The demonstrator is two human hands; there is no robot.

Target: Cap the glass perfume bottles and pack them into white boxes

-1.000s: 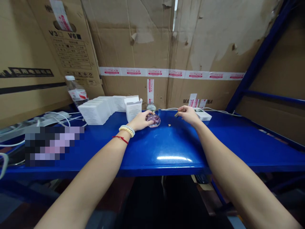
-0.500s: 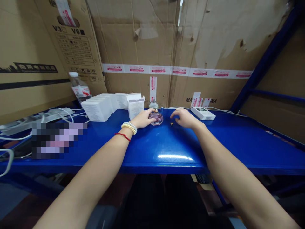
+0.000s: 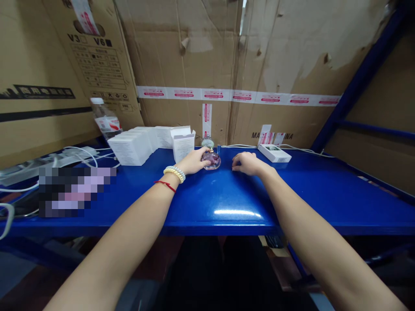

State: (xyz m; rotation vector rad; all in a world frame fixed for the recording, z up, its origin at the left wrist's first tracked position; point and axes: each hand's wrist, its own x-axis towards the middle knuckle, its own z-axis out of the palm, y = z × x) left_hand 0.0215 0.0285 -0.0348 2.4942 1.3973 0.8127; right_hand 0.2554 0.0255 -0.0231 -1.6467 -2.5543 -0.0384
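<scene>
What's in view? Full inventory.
Pink bottle: 1, pink, table centre
Round bottle: 1, pale green, behind it
Cylinder: 1, blue, behind pink bottle
Open box: 1, white, centre left
Boxes: several, white, left row
Flat box: 1, white, back right
Plastic bottle: 1, clear, back left
Power strip: 1, white, far left
Cables: several, white, left, back
Cardboard: several, brown, back, sides
Table: 1, blue, centre
Frame: 1, blue, right
Wristbands: several, yellow, grey, red, left wrist
Left hand: 1, bare, on pink bottle
Right hand: 1, bare, right of bottles
</scene>
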